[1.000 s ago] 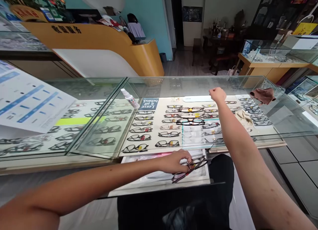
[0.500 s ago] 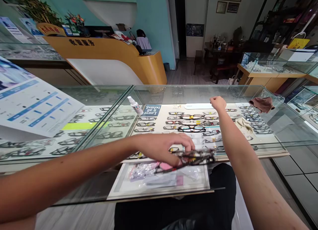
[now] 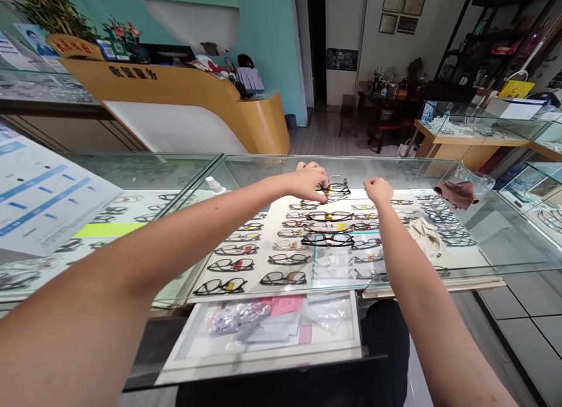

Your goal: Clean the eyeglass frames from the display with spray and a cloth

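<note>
My left hand [image 3: 312, 182] reaches to the far part of the glass display counter [image 3: 461, 260], fingers closed on several stacked pairs of eyeglasses [image 3: 339, 189]. Just to its right, my right hand [image 3: 378, 191] is curled into a loose fist; anything inside it is hidden. Between the hands and me are black-framed eyeglasses [image 3: 327, 239] and another dark pair [image 3: 329, 216], which look larger than the rows around them. More glasses, such as a black pair [image 3: 283, 277], lie in rows, some with yellow or red tags on the lenses.
An open drawer [image 3: 184, 360] below the counter holds plastic bags and papers. A white spray bottle [image 3: 215, 185] stands behind my left forearm. At left is a printed leaflet [image 3: 57, 190]; at right lie a beige cloth [image 3: 424, 234] and a brown cloth [image 3: 457, 194].
My left hand has carried the stack of eyeglasses from above the drawer to the far part of the counter. My right hand has stayed nearly where it was; the view has shifted slightly.
</note>
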Demonstrator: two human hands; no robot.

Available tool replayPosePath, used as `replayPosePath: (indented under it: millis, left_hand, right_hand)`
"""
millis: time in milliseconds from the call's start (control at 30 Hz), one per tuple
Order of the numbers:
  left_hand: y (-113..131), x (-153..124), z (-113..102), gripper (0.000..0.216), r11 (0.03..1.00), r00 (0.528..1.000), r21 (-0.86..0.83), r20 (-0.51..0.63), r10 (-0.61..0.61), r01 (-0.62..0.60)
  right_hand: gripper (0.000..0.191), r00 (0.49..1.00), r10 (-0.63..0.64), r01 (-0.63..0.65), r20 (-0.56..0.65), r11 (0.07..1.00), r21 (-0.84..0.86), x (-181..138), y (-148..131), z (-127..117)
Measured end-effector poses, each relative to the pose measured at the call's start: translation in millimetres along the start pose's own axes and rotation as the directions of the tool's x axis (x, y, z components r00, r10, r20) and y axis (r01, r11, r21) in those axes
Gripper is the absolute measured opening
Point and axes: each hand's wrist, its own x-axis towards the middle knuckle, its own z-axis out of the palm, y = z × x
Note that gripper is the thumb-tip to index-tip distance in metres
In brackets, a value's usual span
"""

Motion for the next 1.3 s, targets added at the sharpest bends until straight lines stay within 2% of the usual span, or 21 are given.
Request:
replayPosePath:
  millis: [200,367,567,733,1000,1300]
  left_hand:
    - [-11,27,27,0.04,0.995,0.996,0.058,-0.041,0.079,-0.077]
    - [-9,32,38,0.041,0.992,0.995,0.087,-0.027,0.096,-0.094]
    - [-5,27,40,0.051,0.982,0.992,0.151,-0.019,0.122,-0.118]
    - [1,21,43,0.055,0.956,0.985,0.262,-0.074,0.154,-0.129]
    - [2,13,47,0.046,0.952,0.971,0.278,-0.157,0.18,-0.131]
    - [5,9,40,0.036,0.95,0.954,0.268,-0.203,0.221,-0.163]
  right_hand:
    - [0.033,1.0,0.002,-0.002,0.015,1.0,0.009,3,1,4]
    - [0.031,1.0,0.005,-0.005,0.012,1.0,0.008,4,1,5]
    - [0.029,1.0,0.0,0.0,0.008,1.0,0.005,5,1,5]
    - [0.03,1.0,-0.002,0.002,0.005,1.0,0.001,5,1,6]
    - [0.029,1.0,0.0,0.0,0.01,1.0,0.0,5,1,5]
    - [0.03,1.0,0.012,-0.012,0.01,1.0,-0.003,4,0,4]
